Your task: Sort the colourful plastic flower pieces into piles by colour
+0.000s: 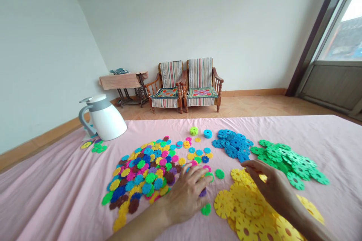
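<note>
My left hand (188,192) lies palm down with its fingers spread, at the right side of a heap of small mixed-colour notched plastic discs (151,177). Its fingertips rest on or just above a few loose discs, one of them a green disc (209,176). A purple disc (203,192) shows partly beside the fingers. My right hand (271,182) is over a pile of larger yellow notched discs (246,203), thumb and fingers loosely stretched forward. No disc shows in it, though its palm side is hidden.
Large blue discs (233,143) and green discs (294,162) lie in piles beyond my right hand. Two short stacks, lime (194,131) and blue (207,133), stand farther back. A white jug (107,118) is at left on the pink cloth (70,184). Two wooden chairs (200,83) stand behind.
</note>
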The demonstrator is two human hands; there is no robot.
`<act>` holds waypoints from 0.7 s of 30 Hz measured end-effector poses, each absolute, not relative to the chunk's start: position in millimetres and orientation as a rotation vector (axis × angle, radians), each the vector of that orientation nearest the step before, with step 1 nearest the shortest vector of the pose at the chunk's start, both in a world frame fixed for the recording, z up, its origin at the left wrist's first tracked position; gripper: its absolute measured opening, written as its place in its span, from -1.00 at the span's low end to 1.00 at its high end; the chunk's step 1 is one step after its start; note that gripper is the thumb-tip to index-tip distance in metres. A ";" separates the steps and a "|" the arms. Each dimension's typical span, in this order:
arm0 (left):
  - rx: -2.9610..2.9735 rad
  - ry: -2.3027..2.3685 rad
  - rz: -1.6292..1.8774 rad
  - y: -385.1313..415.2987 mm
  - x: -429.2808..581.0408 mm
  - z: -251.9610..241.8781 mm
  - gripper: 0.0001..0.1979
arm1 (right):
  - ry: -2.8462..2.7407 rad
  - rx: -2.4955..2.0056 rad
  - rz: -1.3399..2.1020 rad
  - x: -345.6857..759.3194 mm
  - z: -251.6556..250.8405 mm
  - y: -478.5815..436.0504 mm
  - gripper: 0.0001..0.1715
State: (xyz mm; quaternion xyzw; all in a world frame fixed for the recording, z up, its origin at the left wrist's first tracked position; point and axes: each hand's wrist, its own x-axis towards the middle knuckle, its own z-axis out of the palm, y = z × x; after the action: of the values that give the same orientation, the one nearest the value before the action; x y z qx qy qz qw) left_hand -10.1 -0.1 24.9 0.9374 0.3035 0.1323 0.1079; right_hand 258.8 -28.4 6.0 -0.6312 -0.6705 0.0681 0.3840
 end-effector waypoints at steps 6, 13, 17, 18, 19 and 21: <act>2.825 0.803 0.465 30.4 40.4 8.0 -0.71 | -1.744 -1.599 0.164 261.0 1.6 -27.0 -0.67; 2.937 0.901 0.291 26.7 24.8 12.7 -0.90 | -1.739 -1.624 0.182 261.6 0.0 -26.6 -0.67; 2.932 1.156 0.243 25.5 -5.7 23.7 -0.88 | -1.757 -1.596 0.222 257.0 -0.1 -27.7 -0.68; 2.914 1.207 0.246 28.5 -9.6 25.9 -0.87 | -1.769 -1.582 0.234 255.1 -0.3 -28.2 -0.69; 2.891 1.232 0.257 33.0 -11.4 27.4 -0.86 | -1.783 -1.570 0.244 253.1 -0.5 -28.7 -0.69; 2.829 1.213 0.310 45.2 -8.3 27.6 -0.90 | -1.818 -1.557 0.257 249.2 -1.5 -29.7 -0.70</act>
State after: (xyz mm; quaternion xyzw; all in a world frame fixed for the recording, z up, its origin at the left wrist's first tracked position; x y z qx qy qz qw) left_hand -8.3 45.2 27.6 0.9142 0.3920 0.1000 0.0239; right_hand 249.2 -29.7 -1.5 -0.6036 -0.7049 0.0998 0.3588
